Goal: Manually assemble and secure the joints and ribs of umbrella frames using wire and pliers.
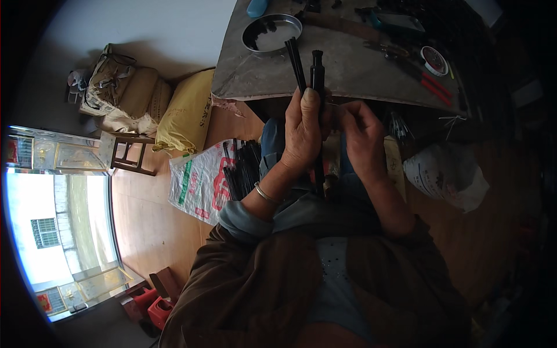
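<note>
My left hand [303, 124] is closed around a long black tube [317, 75] with a stepped, knob-like top, held upright over my lap. Beside it, the same hand grips a few thinner black rods [295, 64], which lean to the left. Close by on the right, my right hand [362, 136] has its fingers pinched together at the tube's side. Whatever lies between those fingertips is too small to make out. The tube's lower end reaches down between my knees. Many similar black rods [243, 168] lie on a printed white sack [194, 182] to my left.
Ahead stands a grey table [249, 75] bearing a round metal dish [271, 49] with black bits, red-handled pliers [435, 87] and a small round tin [434, 61]. Yellow sack [185, 113] and wooden stool [133, 153] stand left; a white plastic bag [447, 174] sits right.
</note>
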`<state>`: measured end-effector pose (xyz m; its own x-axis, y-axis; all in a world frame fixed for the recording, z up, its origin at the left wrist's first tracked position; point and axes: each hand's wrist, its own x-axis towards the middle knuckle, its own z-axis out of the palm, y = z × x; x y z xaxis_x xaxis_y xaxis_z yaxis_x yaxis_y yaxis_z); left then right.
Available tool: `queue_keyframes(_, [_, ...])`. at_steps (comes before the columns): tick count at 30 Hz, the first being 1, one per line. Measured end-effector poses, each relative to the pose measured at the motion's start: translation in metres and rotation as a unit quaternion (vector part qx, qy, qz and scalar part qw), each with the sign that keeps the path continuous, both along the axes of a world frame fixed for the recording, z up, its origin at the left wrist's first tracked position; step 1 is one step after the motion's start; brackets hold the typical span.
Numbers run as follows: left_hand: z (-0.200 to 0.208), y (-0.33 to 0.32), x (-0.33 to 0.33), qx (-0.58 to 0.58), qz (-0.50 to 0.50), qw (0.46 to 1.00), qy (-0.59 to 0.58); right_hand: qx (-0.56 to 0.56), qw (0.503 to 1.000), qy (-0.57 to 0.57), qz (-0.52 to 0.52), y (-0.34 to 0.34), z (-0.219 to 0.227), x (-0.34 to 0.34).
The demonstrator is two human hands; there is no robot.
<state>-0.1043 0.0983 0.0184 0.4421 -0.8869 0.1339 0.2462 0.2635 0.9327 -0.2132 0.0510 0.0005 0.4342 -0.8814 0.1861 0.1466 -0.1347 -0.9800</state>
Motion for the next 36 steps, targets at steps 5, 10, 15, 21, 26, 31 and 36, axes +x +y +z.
queue_keyframes(5, [0.006, -0.001, -0.003, 0.023, 0.037, 0.999, -0.008, -0.208, 0.976, 0.022, -0.055, 0.002, 0.013, 0.000])
queue_keyframes(10, [-0.001, -0.001, 0.000, 0.016, 0.022, 0.999, -0.019, -0.269, 0.958, 0.061, -0.084, -0.009, 0.026, 0.000])
queue_keyframes(15, [-0.003, 0.000, -0.001, 0.017, 0.025, 1.000, -0.001, -0.300, 0.946, 0.101, -0.071, -0.024, 0.036, -0.001])
queue_keyframes(21, [0.001, -0.001, -0.003, 0.030, 0.044, 0.999, -0.004, -0.369, 0.924, 0.099, -0.029, -0.022, 0.038, -0.012])
queue_keyframes(26, [0.004, -0.002, -0.009, 0.013, 0.033, 0.999, -0.038, -0.226, 0.969, 0.092, 0.031, -0.024, 0.027, -0.015])
queue_keyframes(31, [-0.001, -0.001, -0.008, 0.012, -0.032, 0.999, 0.032, 0.264, 0.929, -0.026, 0.259, -0.053, 0.020, -0.031])
queue_keyframes(36, [-0.004, 0.001, -0.003, -0.001, -0.027, 1.000, -0.006, -0.333, 0.878, 0.251, -0.237, -0.129, 0.030, -0.085])
